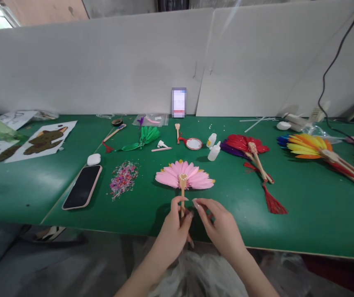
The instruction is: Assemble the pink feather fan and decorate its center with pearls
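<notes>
You are at the handle end of the pink fan point(185, 177), which lies flat on the green table point(303, 222) near its front edge. Your left hand point(175, 231) pinches the foot of its stick point(182, 199), and your right hand point(222, 229) curls just beside it; whether it grips anything cannot be told. Work there seems to call for a light, steady pinch that spares the feathers. A phone point(82, 186), glitter pile point(123, 178), glue bottles point(214, 151) and red fan point(245, 144) lie around, with white panels point(102, 66) behind.
</notes>
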### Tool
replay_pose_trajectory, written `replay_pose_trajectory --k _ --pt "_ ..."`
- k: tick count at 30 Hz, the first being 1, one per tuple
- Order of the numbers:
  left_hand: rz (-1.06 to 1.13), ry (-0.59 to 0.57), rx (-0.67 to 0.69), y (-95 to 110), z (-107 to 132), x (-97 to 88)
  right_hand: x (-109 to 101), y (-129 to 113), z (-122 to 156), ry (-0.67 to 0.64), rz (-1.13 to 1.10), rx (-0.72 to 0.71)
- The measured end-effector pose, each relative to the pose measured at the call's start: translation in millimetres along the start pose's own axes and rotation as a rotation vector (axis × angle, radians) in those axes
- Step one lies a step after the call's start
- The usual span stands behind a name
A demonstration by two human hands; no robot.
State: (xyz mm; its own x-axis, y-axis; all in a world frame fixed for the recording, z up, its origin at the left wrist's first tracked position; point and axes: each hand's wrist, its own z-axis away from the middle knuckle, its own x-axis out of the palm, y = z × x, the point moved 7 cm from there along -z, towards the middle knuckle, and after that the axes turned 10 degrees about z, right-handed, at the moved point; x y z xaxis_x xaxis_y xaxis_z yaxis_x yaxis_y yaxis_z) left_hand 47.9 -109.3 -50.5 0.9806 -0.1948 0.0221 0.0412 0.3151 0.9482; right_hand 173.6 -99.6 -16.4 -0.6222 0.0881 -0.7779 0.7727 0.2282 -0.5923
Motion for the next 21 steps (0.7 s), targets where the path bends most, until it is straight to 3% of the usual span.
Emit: replay_pose_trajectory --k 5,11,17,21 --pt "-0.551 -0.079 0.107 28.2 9.7 0.8 7.7 -3.9 -10.5 -0.04 0.013 -0.052" --pt "-0.932 -0.123 0.005 44.1 11.3 -0.8 19.1 -5.0 -25.8 -0.211 -0.05 -0.041" --pt "-1.047 -0.103 -0.073 28.3 22.4 -16.7 2.8 5.7 -29.7 -0.115 -0.017 -0.007" --pt "-1.161 -0.079 -0.061 17.2 15.1 -14.2 12.0 2.1 -29.0 -0.171 0.039 -0.037"
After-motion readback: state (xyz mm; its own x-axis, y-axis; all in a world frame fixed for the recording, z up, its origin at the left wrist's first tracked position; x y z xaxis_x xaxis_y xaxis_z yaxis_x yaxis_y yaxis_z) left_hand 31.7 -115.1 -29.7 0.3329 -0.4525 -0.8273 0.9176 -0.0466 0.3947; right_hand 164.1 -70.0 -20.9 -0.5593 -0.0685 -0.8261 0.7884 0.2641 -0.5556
